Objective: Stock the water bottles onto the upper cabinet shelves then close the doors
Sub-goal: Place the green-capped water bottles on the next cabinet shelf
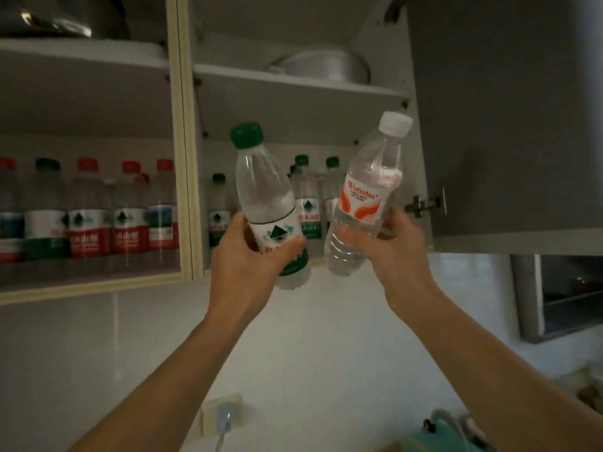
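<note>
Left hand (248, 249): wrapped round the lower label of a green-capped bottle (264, 203), neck tilted left. Right hand (391, 236): closed on the base half of a white-capped bottle (365, 197), neck tilted right, just beside the first. Beyond both grips: lower shelf (313, 261) of the open cabinet, stocked bottles (306, 203) at the back. Advice: right each bottle upright, seat it ahead of that row. Open door (505, 119) stands to the right.
</note>
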`<action>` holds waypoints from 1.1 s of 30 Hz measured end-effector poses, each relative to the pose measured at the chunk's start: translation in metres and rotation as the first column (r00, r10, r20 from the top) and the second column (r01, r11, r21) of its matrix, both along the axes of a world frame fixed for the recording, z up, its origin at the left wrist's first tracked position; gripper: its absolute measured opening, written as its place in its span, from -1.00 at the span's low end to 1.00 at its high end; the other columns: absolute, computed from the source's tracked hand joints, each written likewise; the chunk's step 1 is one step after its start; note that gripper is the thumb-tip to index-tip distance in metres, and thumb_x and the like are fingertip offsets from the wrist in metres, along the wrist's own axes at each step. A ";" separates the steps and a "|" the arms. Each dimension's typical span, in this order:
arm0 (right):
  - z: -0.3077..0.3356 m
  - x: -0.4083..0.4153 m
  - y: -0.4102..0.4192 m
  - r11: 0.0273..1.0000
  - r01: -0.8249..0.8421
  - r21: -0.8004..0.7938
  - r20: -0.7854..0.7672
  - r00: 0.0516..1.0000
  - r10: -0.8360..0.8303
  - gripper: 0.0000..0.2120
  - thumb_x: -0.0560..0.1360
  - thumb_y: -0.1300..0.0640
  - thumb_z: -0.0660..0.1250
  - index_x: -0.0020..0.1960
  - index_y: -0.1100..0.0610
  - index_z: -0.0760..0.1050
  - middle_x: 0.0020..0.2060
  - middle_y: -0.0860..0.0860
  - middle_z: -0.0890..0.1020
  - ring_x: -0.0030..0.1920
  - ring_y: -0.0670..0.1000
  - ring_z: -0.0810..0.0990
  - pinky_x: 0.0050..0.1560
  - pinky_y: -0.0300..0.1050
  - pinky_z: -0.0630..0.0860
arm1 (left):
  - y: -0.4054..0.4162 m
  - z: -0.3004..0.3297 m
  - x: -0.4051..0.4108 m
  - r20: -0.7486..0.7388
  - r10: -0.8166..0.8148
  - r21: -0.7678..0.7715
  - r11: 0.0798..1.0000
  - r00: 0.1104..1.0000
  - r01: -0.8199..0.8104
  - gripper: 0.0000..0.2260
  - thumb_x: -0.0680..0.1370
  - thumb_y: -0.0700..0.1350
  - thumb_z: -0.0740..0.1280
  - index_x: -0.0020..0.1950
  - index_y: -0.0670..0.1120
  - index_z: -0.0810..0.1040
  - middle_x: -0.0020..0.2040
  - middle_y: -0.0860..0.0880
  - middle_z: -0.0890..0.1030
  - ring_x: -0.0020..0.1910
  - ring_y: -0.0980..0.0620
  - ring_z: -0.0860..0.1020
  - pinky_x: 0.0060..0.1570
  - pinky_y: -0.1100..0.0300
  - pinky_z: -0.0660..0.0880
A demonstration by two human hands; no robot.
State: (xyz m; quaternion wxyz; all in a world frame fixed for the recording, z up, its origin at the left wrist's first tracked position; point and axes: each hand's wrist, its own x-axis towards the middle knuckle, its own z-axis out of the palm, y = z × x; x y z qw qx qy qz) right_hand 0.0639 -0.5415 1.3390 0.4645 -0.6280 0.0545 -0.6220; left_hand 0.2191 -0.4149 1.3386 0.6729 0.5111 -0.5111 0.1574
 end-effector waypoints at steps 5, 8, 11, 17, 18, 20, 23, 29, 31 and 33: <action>0.048 -0.009 -0.042 1.000 0.028 0.001 -0.082 0.996 -0.027 -0.49 0.32 0.15 0.62 0.21 -0.08 0.55 -0.02 -0.19 0.70 0.02 -0.14 0.64 0.04 -0.09 0.51 | -0.033 0.058 0.008 -0.006 0.041 0.099 0.994 0.999 -0.040 -0.59 0.30 0.08 0.61 0.04 0.18 0.50 -0.09 0.22 0.62 -0.13 0.28 0.61 -0.25 0.32 0.53; 0.062 -0.005 -0.071 0.999 0.004 0.043 -0.165 0.986 0.003 -0.55 0.32 0.15 0.62 0.14 -0.08 0.56 -0.03 -0.16 0.68 0.00 -0.12 0.63 0.04 -0.05 0.51 | -0.059 0.070 0.019 -0.043 0.101 0.159 0.983 0.994 -0.093 -0.64 0.30 0.08 0.62 -0.02 0.11 0.56 -0.13 0.20 0.64 -0.17 0.25 0.62 -0.35 0.35 0.51; 0.066 0.005 -0.099 0.997 -0.019 0.073 -0.243 0.969 0.036 -0.61 0.35 0.15 0.61 0.10 -0.07 0.58 -0.05 -0.11 0.69 -0.04 -0.06 0.63 -0.08 -0.07 0.52 | -0.084 0.070 0.031 -0.084 0.166 0.200 0.969 0.982 -0.147 -0.59 0.32 0.07 0.63 0.07 -0.02 0.62 -0.05 0.06 0.69 -0.13 0.11 0.66 -0.15 0.13 0.64; 0.070 0.032 -0.138 0.993 -0.062 0.101 -0.262 0.961 0.087 -0.61 0.35 0.18 0.60 0.09 -0.04 0.55 -0.03 -0.04 0.68 -0.02 0.03 0.67 -0.01 0.05 0.62 | -0.110 0.071 0.049 -0.081 0.188 0.279 0.947 0.979 -0.159 -0.64 0.40 0.03 0.58 0.12 -0.01 0.59 -0.07 0.12 0.65 -0.15 0.23 0.59 -0.34 0.38 0.48; 0.069 0.038 -0.142 0.995 -0.057 0.078 -0.279 0.957 0.077 -0.60 0.36 0.16 0.60 0.14 -0.02 0.56 -0.01 -0.06 0.68 0.00 0.00 0.66 0.02 0.01 0.61 | -0.114 0.072 0.052 -0.091 0.175 0.295 0.945 0.980 -0.141 -0.64 0.42 0.01 0.57 0.15 -0.04 0.59 -0.05 0.09 0.65 -0.13 0.20 0.60 -0.32 0.38 0.50; 0.068 0.050 -0.149 0.999 -0.047 0.006 -0.304 0.952 0.047 -0.60 0.39 0.13 0.58 0.18 -0.02 0.56 -0.04 -0.12 0.68 -0.03 -0.10 0.64 -0.10 -0.18 0.55 | -0.120 0.072 0.057 -0.120 0.146 0.326 0.940 0.982 -0.100 -0.61 0.46 -0.03 0.54 0.22 -0.11 0.54 0.05 0.00 0.66 -0.05 0.12 0.62 -0.21 0.31 0.56; 0.066 0.061 -0.157 0.997 -0.037 -0.068 -0.323 0.946 0.013 -0.65 0.39 0.09 0.58 0.13 -0.05 0.56 -0.06 -0.14 0.69 -0.09 -0.18 0.65 -0.23 -0.31 0.47 | -0.125 0.071 0.061 -0.169 0.062 0.396 0.918 0.984 0.010 -0.62 0.52 0.00 0.47 0.27 -0.07 0.48 0.06 0.06 0.63 -0.06 0.20 0.59 -0.32 0.41 0.50; 0.063 0.057 -0.173 0.986 0.008 -0.166 -0.346 0.936 -0.066 -0.72 0.40 0.08 0.56 0.04 -0.11 0.56 -0.15 -0.21 0.68 -0.21 -0.34 0.64 -0.39 -0.47 0.47 | -0.145 0.067 0.058 -0.179 0.002 0.432 0.899 0.984 0.076 -0.64 0.54 0.10 0.41 0.29 0.05 0.48 0.09 0.11 0.62 0.06 0.13 0.57 0.06 0.15 0.47; 0.060 0.051 -0.178 0.982 0.046 -0.186 -0.345 0.932 -0.109 -0.66 0.41 0.03 0.54 0.14 -0.09 0.55 -0.09 -0.18 0.68 -0.13 -0.25 0.66 -0.27 -0.39 0.47 | -0.154 0.065 0.050 -0.108 0.042 0.407 0.913 0.993 0.006 -0.70 0.54 0.10 0.41 0.23 0.07 0.49 0.03 0.14 0.60 -0.01 0.19 0.55 -0.12 0.27 0.46; 0.057 0.045 -0.184 0.975 0.111 -0.193 -0.339 0.925 -0.172 -0.60 0.42 -0.01 0.53 0.22 -0.07 0.53 -0.01 -0.15 0.67 -0.03 -0.15 0.64 -0.13 -0.23 0.49 | -0.163 0.065 0.043 -0.079 0.040 0.400 0.917 0.996 -0.005 -0.70 0.54 0.09 0.43 0.21 0.06 0.48 0.05 0.10 0.62 -0.02 0.19 0.55 -0.19 0.32 0.43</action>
